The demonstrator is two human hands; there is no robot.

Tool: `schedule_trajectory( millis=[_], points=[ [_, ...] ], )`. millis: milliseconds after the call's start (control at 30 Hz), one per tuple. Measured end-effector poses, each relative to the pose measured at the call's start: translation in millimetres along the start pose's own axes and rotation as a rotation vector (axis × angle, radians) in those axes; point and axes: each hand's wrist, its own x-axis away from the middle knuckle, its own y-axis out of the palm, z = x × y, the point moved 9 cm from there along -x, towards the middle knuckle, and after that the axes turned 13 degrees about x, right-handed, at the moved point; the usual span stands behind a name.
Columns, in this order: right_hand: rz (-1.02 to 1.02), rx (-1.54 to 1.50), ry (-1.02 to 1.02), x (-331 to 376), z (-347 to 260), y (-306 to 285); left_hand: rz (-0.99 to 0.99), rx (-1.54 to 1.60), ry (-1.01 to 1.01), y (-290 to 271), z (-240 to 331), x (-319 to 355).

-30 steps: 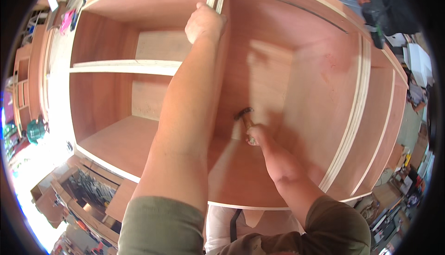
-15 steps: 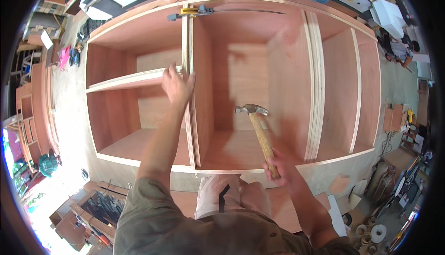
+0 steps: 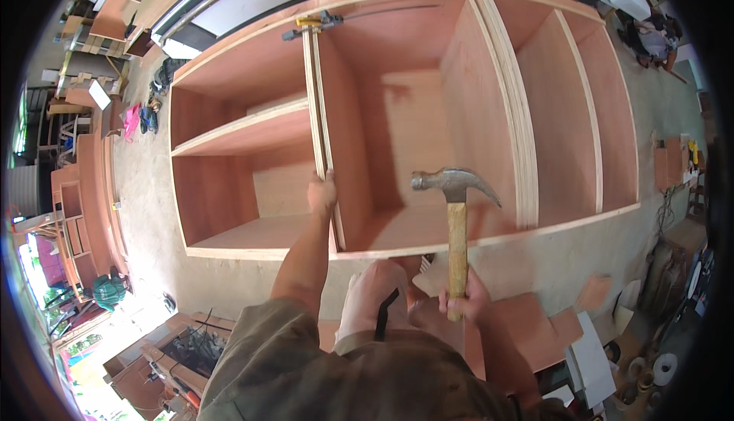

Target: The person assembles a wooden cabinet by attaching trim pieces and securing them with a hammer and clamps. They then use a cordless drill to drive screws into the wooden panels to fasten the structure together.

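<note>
A large reddish-brown plywood cabinet carcass (image 3: 397,115) lies open-faced on the floor, filling the upper middle of the frame. The left hand (image 3: 321,191), left of centre, is closed over the pale front edge of an upright plywood divider panel (image 3: 325,146), fingers wrapped round that edge. At the panel's far end, toward the upper left of centre, a yellow-and-dark bar clamp (image 3: 313,27) sits across it. The right hand (image 3: 460,302), lower right of centre, has a tight grip on the lower end of a claw hammer with a steel head and a wooden handle (image 3: 456,214); the hammer stands upright, head uppermost, in front of the middle compartment. A horizontal shelf (image 3: 245,134) divides the left compartment.
</note>
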Motion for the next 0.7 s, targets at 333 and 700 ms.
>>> schedule_trajectory(
  millis=[333, 700],
  points=[
    [0.522, 0.159, -0.007, -30, 40, -30, 0.063, -0.153, -0.034, -7, 4, -1],
    [1.195, 0.046, -0.014, 88, 80, -45, -0.327, -0.763, 0.473, 64, -69, -87]
  ],
)
